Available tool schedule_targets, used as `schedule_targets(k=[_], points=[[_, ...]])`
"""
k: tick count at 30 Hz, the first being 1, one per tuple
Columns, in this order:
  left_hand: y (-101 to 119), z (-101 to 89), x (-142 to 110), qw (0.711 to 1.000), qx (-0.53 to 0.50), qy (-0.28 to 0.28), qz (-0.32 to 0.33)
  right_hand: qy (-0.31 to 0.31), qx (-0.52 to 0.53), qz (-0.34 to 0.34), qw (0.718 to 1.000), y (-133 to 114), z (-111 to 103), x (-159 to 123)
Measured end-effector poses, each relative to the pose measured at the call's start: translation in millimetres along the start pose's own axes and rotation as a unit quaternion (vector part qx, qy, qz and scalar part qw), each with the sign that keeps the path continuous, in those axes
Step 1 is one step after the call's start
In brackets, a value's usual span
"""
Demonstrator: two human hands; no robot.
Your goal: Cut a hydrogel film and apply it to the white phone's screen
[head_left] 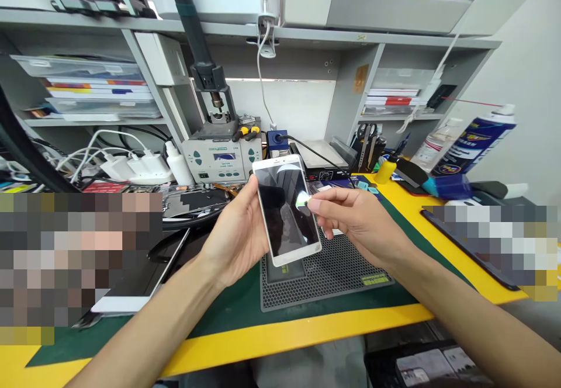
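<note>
I have the left hand (232, 233) clamped on a white-framed smartphone (286, 212): the palm cups its back and the fingers wrap its lower-left edge. The phone is tilted, with its top leaning away from me and its dark, glossy screen facing up. The right hand (356, 220) sits just to the right of the phone, its thumb and forefinger pressed together on a small pale scrap (303, 201). The scrap touches the screen, but glare prevents me from identifying it.

Directly beneath both hands lies a black honeycomb repair mat (326, 277), on a green bench mat (228, 312) edged by a yellow workbench (280, 338). The phone is held above the mat, not resting on it. Beyond the left hand I log a tray of opened phone parts (195, 201), and below that hand a white-edged device (140, 280) lies face up, partly behind a pixelated patch.

Ahead of the hands stands a hot-air rework station (221, 157), with white chargers (135, 167) farther left. Beyond the right hand I note scissors in a holder (366, 148), a small yellow bottle (385, 172), and a blue-and-white spray can (475, 139). A second pixelated patch hides part of a dark device (464, 242) farther right.
</note>
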State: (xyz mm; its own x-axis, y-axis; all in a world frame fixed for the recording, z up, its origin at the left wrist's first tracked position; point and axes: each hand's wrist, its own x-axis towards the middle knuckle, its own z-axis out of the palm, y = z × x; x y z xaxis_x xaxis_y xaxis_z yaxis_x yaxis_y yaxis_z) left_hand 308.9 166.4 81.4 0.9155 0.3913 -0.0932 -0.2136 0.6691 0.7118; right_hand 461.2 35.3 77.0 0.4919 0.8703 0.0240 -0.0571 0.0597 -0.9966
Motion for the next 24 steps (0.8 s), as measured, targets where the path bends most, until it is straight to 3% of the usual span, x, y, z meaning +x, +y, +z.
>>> schedule_targets(k=[24], points=[[-2.2,-6.1,1.8,0.999,-0.01,-0.039,-0.025,0.025,0.0,0.009,1.0,4.8,0.1,0.9]])
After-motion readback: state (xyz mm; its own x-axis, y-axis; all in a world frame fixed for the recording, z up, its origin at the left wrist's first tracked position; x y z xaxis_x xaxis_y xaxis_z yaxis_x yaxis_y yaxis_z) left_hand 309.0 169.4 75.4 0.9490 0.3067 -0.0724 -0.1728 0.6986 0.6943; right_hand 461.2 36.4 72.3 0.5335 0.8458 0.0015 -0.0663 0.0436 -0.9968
